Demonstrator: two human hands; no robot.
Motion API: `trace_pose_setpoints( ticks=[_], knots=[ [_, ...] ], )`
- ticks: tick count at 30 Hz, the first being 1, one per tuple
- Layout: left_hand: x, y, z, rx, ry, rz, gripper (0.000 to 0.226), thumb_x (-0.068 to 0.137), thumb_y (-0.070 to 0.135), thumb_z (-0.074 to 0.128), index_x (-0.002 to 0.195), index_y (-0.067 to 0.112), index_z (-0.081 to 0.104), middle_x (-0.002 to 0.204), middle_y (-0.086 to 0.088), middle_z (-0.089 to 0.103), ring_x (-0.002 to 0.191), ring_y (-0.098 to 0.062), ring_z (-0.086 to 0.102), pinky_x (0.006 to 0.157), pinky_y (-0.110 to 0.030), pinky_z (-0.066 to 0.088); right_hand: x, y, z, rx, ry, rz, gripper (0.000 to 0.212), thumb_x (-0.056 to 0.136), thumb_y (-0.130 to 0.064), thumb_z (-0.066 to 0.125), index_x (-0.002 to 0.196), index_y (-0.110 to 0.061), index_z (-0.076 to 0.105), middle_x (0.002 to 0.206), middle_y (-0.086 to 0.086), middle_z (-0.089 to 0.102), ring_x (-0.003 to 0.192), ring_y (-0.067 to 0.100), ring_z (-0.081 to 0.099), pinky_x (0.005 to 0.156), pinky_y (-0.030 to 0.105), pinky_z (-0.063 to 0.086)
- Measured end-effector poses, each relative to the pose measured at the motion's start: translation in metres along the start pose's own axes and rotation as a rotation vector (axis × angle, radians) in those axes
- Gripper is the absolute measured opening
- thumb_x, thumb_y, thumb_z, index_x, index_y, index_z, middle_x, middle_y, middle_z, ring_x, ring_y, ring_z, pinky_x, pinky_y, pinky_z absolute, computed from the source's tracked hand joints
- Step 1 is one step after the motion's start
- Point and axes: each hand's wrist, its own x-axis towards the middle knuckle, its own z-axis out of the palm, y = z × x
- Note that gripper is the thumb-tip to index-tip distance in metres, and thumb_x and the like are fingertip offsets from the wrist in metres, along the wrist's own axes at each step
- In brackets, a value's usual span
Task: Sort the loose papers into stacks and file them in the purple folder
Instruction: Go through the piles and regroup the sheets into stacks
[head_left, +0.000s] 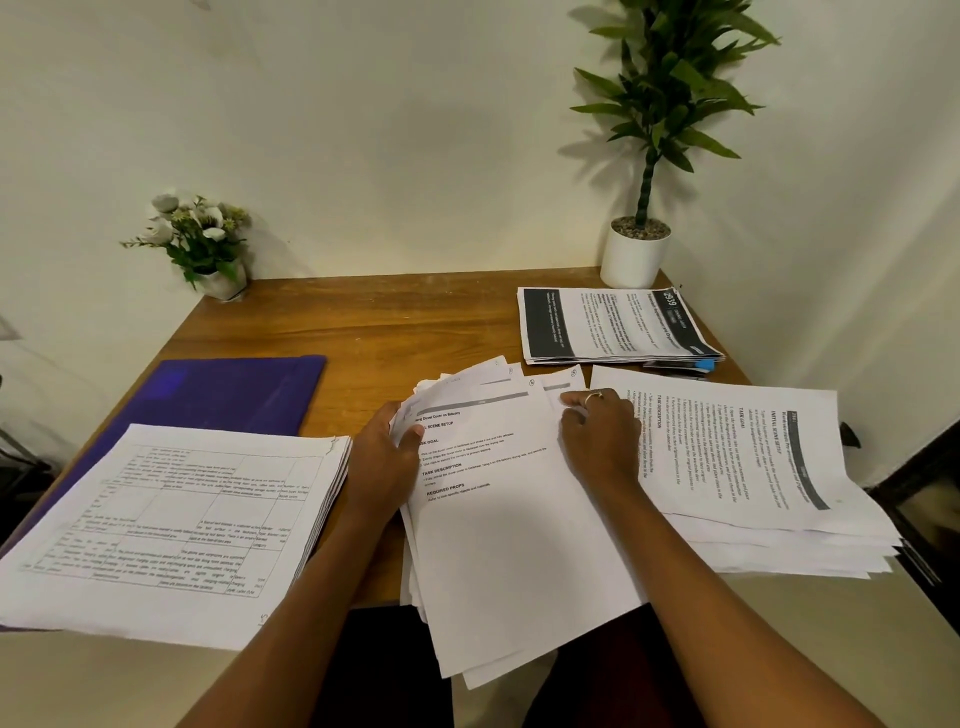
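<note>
Views: one, worn on the person's head.
Position: above the near edge of the wooden table, over the person's lap.
Direction: forward and down, toward the wall behind the table.
Nearness: close; both forearms enter from the bottom edge, with the left hand and right hand just below mid-frame.
Lens: wide; the table's sides splay outward.
Reach: the whole tabletop, from the papers overhanging the near edge to the potted plant in the far right corner.
</note>
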Motion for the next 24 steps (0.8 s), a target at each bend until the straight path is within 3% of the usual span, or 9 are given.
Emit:
trace_pose_setpoints(
  ticks=[3,6,9,13,18,24],
  knots=[
    [0.0009,-0.0044,-0.0004,-0.051,0.002,0.016,0.047,0.098,0.029,0.064,0.141,0.015,0.052,0.139,-0.008,0.059,0.125,-0.033,0.059,0.093,-0.043,0.052,0.0006,-0.0010,0.0004,-0.079,-0.024,-0.021,0.032,0.099,-0.021,0.052,0.123,-0.022,0.073,0.129,0.002,0.064,0.116,0.021,0.051,0.098,0.038,0.039],
    [0.0004,-0.0045,-0.0006,-0.064,0.015,-0.010,0.051,0.098,0.028,0.064,0.144,0.011,0.050,0.143,-0.010,0.057,0.127,-0.034,0.057,0.098,-0.045,0.050,0.0005,-0.0038,-0.0017,-0.123,-0.074,-0.036,0.037,0.101,-0.033,0.047,0.130,-0.025,0.068,0.134,0.004,0.060,0.119,0.023,0.049,0.101,0.044,0.040],
    [0.0004,-0.0044,0.0006,-0.063,0.009,-0.007,0.053,0.098,0.029,0.064,0.146,0.011,0.048,0.145,-0.010,0.056,0.128,-0.034,0.056,0.098,-0.046,0.050,-0.0003,-0.0047,-0.0033,-0.124,-0.131,-0.055,0.034,0.098,-0.042,0.054,0.127,-0.034,0.069,0.138,0.000,0.056,0.124,0.022,0.046,0.102,0.042,0.036],
    [0.0000,-0.0044,0.0006,-0.061,0.013,-0.013,0.054,0.099,0.028,0.063,0.146,0.010,0.047,0.146,-0.011,0.055,0.129,-0.034,0.055,0.101,-0.046,0.048,-0.0010,-0.0026,-0.0037,-0.070,-0.150,-0.081,0.028,0.094,-0.038,0.062,0.120,-0.035,0.071,0.139,0.001,0.055,0.125,0.022,0.045,0.104,0.040,0.034],
    [0.0020,-0.0077,0.0000,-0.058,0.008,-0.037,0.059,0.097,0.035,0.064,0.148,0.012,0.045,0.149,-0.011,0.051,0.134,-0.035,0.051,0.105,-0.049,0.046,-0.0017,-0.0073,-0.0061,-0.153,-0.206,-0.081,0.051,0.093,-0.053,0.058,0.141,-0.035,0.056,0.148,0.003,0.048,0.133,0.025,0.041,0.111,0.048,0.033],
    [0.0042,-0.0100,0.0000,-0.045,0.007,-0.032,0.063,0.096,0.039,0.065,0.149,0.012,0.044,0.149,-0.011,0.051,0.134,-0.035,0.051,0.106,-0.053,0.046,-0.0023,-0.0049,-0.0078,0.053,-0.153,-0.090,0.042,0.090,-0.039,0.070,0.131,-0.032,0.064,0.144,0.001,0.052,0.131,0.023,0.044,0.111,0.047,0.034]
  ],
)
